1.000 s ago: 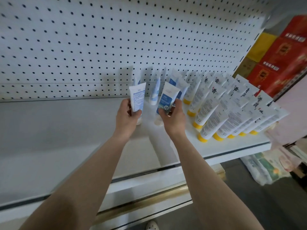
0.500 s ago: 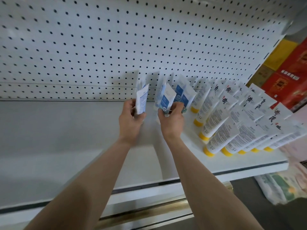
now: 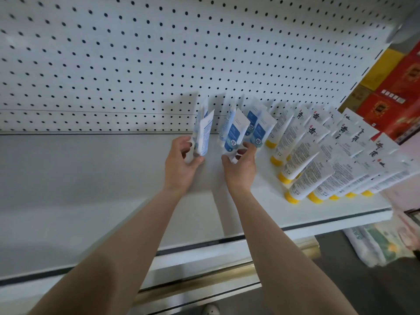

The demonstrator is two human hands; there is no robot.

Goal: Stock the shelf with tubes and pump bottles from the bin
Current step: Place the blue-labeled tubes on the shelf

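Left hand (image 3: 181,164) grips white tube (image 3: 203,136), right hand (image 3: 241,167) pinches blue tube (image 3: 234,134); both moved back toward pegboard (image 3: 113,64)

One head cam — wide-angle.
Looks fwd & down onto the shelf (image 3: 79,178) from its front edge, near; pegboard (image 3: 136,53) fills top, floor (image 3: 341,283) at btm-right.

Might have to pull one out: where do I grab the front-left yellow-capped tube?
Pinch the front-left yellow-capped tube low on its body, just above the cap, coming from the front left. It stands cap-down, and neighbouring tubes sit close on its right and rear, so only that side is open.
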